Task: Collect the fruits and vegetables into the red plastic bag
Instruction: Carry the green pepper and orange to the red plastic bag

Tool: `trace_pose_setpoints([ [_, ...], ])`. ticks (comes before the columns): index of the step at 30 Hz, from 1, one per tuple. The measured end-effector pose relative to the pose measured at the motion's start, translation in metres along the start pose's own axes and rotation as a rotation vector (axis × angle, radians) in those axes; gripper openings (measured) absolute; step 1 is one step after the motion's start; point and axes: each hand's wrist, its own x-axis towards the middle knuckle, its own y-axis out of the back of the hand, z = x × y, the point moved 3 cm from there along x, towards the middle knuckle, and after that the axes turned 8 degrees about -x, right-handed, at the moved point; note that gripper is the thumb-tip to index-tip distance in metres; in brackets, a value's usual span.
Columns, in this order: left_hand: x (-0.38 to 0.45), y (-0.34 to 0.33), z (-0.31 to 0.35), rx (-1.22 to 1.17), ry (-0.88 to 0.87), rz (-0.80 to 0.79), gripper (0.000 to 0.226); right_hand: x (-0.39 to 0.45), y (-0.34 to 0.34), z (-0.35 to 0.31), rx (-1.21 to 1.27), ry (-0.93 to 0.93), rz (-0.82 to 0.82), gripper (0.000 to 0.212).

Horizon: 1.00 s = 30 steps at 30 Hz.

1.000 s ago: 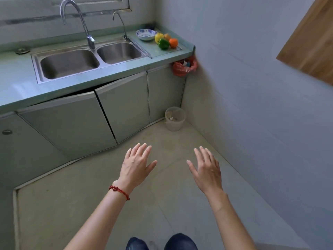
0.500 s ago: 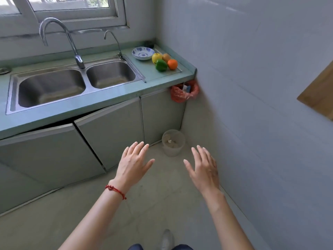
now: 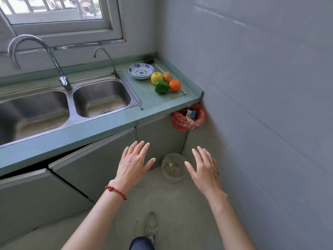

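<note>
The worktop [image 3: 111, 123] runs along the wall under the window [image 3: 59, 13] and ends at the right-hand corner, with a double sink [image 3: 59, 105] set into it. Compared with half a second ago, the whole corner sits larger and lower in view and more of the window shows, so the person has stepped closer.

The red bag [image 3: 187, 120] hangs open-mouthed just under the worktop's right end, against the wall; it already holds some scraps. Hung there, it probably lets produce be dropped straight down from the edge above. A small bin [image 3: 173, 168] stands on the floor below it.

Both hands are raised in front of the cupboard doors, well short of the produce, apparently ready to reach. The left hand [image 3: 134, 164], with a red cord at the wrist, has its fingers straight and spread, holding nothing. The right hand [image 3: 204, 170] is likewise flat and empty.

A blue-patterned bowl [image 3: 141, 71] sits near the back. Beside it the produce is clustered, touching: a yellow apple [image 3: 156, 77], a green pepper [image 3: 161, 87], an orange [image 3: 175, 85] and a brown fruit [image 3: 168, 77]. None has been collected yet.
</note>
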Motion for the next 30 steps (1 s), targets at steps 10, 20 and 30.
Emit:
trace_pose_setpoints([
  [10,0.156,0.008,-0.035,-0.013,-0.016,-0.052,0.084,0.147,-0.01,-0.003,0.113,-0.026,0.002,0.056],
  [20,0.267,-0.007,-0.037,-0.036,0.03,-0.053,0.086,0.264,-0.03,0.019,0.212,0.023,-0.028,0.056],
  [30,0.363,-0.017,-0.034,-0.244,0.195,-0.011,0.064,0.379,-0.043,0.048,0.38,0.06,-0.113,0.056],
])
